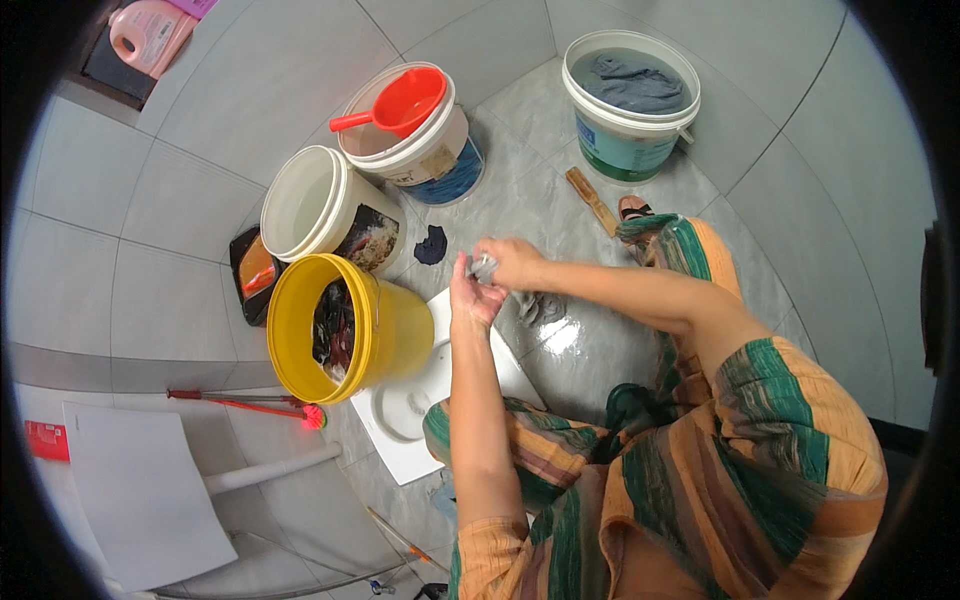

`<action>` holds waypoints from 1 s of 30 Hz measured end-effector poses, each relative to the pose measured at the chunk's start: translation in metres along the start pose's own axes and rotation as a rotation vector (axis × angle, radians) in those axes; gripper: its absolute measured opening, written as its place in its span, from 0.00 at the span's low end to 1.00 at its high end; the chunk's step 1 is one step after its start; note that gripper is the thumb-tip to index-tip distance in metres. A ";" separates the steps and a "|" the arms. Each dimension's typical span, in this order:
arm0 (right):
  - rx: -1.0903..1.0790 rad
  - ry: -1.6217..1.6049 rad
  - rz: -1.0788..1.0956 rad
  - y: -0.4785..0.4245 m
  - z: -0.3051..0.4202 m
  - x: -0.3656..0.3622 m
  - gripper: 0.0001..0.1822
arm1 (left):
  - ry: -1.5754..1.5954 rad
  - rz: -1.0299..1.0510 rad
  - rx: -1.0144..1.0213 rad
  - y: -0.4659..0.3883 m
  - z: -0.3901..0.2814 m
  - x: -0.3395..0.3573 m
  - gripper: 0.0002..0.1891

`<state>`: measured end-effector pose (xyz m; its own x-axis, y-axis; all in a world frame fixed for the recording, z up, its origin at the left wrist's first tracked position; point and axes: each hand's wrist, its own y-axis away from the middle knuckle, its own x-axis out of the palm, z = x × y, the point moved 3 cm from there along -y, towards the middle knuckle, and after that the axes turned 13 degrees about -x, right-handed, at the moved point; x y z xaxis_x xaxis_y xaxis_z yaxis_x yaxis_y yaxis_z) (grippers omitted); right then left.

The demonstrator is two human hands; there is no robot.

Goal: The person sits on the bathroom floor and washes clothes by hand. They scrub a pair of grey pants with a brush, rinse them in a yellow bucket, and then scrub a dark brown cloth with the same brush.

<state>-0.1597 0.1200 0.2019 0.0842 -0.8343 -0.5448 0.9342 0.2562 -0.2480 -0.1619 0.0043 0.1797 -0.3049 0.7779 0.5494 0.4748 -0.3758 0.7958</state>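
Note:
My right hand (512, 264) grips a small wet grey cloth (482, 268), its fingers closed around it. My left hand (477, 294) is palm up against the same cloth, fingers extended; whether it grips the cloth is hard to see. Below the hands, another grey cloth (541, 307) lies crumpled on the wet tiled floor. A small dark blue cloth (430, 245) lies left of the hands. Behind them, a wooden-handled brush or paddle (592, 201) rests on the floor near one foot.
A yellow bucket (405, 330) with dark wet fabric stands over the white squat toilet (409, 465). Beyond are a white bucket (300, 202), another with a red dipper (409, 103), and a water-filled bucket (630, 124) holding grey fabric. A toilet brush (312, 417) is at lower left.

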 end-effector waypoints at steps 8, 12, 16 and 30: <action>-0.135 -0.077 0.094 0.044 0.098 0.015 0.18 | -0.148 0.197 -0.017 0.002 -0.032 -0.042 0.16; 0.016 0.011 -0.082 0.011 0.035 -0.019 0.17 | 0.055 0.206 0.156 0.005 0.011 0.012 0.13; 0.097 0.135 -0.142 0.004 0.025 -0.012 0.16 | 0.090 0.193 0.291 -0.010 0.016 0.008 0.12; 0.442 -1.011 0.003 -0.019 0.030 -0.023 0.16 | 0.049 0.199 0.452 0.009 -0.003 0.002 0.16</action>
<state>-0.1693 0.1194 0.2434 0.1434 -0.8999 0.4119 0.9581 0.2305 0.1700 -0.1613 0.0010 0.1887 -0.2056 0.6844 0.6996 0.8350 -0.2502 0.4901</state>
